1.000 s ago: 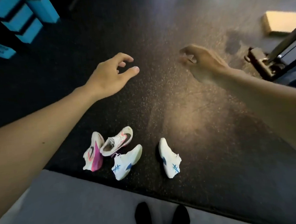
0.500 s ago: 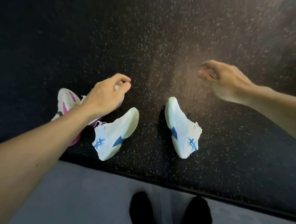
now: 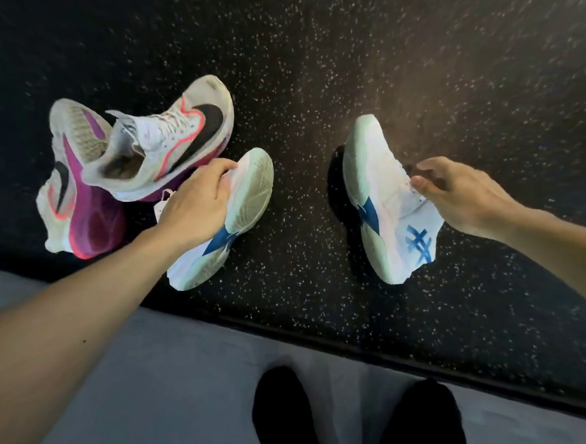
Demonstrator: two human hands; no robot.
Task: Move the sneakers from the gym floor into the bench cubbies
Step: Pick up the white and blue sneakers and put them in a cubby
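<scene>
Two white-and-blue sneakers lay on the speckled gym floor (image 3: 309, 66), well apart, each directly under one hand. Left hand (image 3: 194, 207) curled over the left sneaker (image 3: 246, 204), which lay on its side, sole showing, long axis running away and rightward. Right hand (image 3: 461, 194) pinched the collar of the right sneaker (image 3: 382, 195), toe pointing away. The pink-and-white pair (image 3: 136, 156) lay stacked just left, untouched. No cubbies visible.

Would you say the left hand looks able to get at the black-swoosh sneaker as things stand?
Probably yes: the left hand is busy gripping a blue-striped sneaker, but the black-swoosh sneaker lies just beyond its fingers, uncovered.
</scene>
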